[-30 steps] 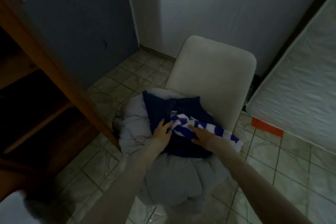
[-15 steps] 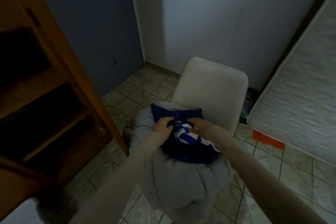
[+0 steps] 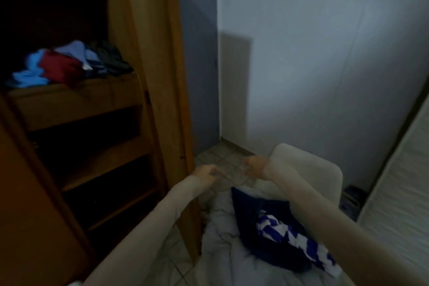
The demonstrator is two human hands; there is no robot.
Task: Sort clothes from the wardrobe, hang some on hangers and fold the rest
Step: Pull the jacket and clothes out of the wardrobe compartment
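Here, nearest: crumpled pale grey quilted jacket (image 3: 222, 260) on the seat.
On it: dark navy folded garment (image 3: 255, 220), with a blue-and-white striped cloth (image 3: 294, 237) on top.
Left hand (image 3: 204, 174): raised, blurred, fingers loosely curled, holding nothing.
Right hand (image 3: 253, 167): likewise.
Behind: cream upholstered chair (image 3: 308, 174).
Far left: wooden wardrobe (image 3: 144, 58); shelf holds blue, dark red and black clothes (image 3: 67, 65).

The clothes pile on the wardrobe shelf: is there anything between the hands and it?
Nothing visible blocks it. The left hand and right hand are raised over the chair, holding nothing; the clothes pile lies up and left on the open wardrobe shelf, with only air between.
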